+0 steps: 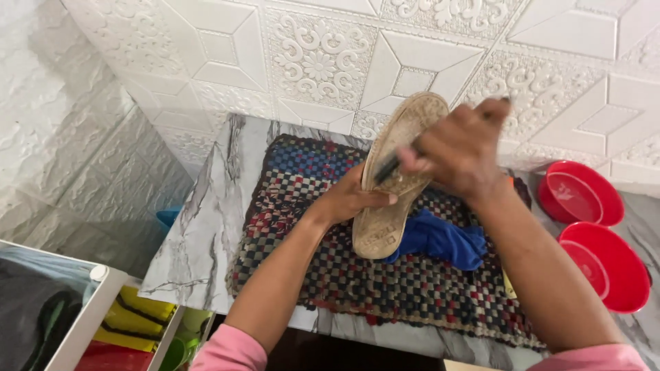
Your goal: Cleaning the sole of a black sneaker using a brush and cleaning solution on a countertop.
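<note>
Above the checkered mat (385,275) on the marble tabletop (206,227), the left hand (354,199) holds a tan sandal (395,178) sole-up, while the right hand (460,151) has a dark brush (387,168) clenched in its grip against the sole. The sole looks grimy, so the scrubbing seems far from finished; a blue cloth (440,240) lies on the mat just under the sandal.

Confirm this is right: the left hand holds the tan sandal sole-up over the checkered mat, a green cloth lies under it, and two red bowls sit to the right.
Not quite: the cloth under the sandal is blue, not green, as the head view shows. The left hand, checkered mat and two red bowls are as stated.
</note>
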